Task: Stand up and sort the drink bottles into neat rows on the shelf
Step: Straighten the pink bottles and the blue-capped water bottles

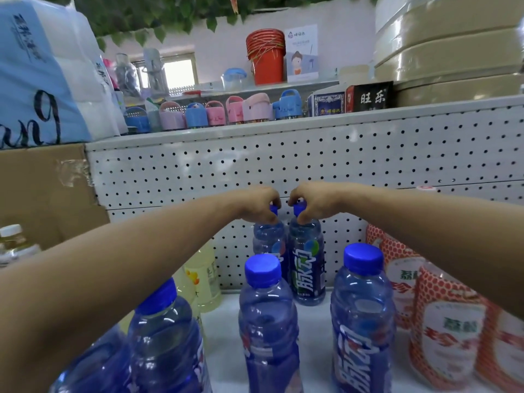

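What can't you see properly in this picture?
Head view only:
- Blue caps of the two back blue plastic bottles: left hand and right hand cover most of them.
- Back left blue bottle: label hidden by the front blue-capped bottle.
- Orange-patterned packages: blurred, cut off by the right edge.

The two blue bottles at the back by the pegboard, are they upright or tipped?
Upright: both back bottles stand with caps up, left hand and right hand gripping the caps.
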`<state>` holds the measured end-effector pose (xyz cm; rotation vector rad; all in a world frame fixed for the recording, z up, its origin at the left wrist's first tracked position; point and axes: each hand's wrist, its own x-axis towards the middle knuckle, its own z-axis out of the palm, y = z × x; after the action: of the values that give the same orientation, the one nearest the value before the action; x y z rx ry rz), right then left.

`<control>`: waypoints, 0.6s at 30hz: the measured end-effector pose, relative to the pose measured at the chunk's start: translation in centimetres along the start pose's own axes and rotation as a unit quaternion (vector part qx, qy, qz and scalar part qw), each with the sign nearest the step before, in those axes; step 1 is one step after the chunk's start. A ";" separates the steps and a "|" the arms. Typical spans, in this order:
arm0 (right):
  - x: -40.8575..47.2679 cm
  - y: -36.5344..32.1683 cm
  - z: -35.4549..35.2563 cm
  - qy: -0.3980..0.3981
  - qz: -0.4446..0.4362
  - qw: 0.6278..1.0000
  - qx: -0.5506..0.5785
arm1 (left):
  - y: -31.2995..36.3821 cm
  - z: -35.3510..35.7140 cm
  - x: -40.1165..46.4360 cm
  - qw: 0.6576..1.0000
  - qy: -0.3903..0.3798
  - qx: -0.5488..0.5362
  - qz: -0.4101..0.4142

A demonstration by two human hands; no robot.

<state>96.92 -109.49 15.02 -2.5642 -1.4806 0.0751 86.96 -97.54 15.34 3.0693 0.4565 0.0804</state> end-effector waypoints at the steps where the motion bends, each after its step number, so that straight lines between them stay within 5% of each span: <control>1: -0.6 -0.2 -0.2 0.000 -0.001 1.000 -0.001 | 0.3 -0.3 -0.5 1.000 -0.010 -0.019 -0.005; 12: -14.7 -2.7 -0.6 0.096 -0.052 0.974 0.199 | 5.3 -0.9 -14.3 0.963 0.144 -0.223 0.038; 16: -17.1 -2.3 3.3 0.175 -0.018 0.954 0.242 | 6.4 3.7 -17.1 0.939 0.176 -0.296 0.000; 18: -17.7 -2.0 5.6 0.211 0.023 0.950 0.230 | 6.6 6.5 -17.5 0.946 0.215 -0.240 -0.044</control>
<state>85.53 -123.11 9.10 -2.0731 -1.0882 -0.1048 72.49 -109.16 8.33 2.5331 0.4979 0.7495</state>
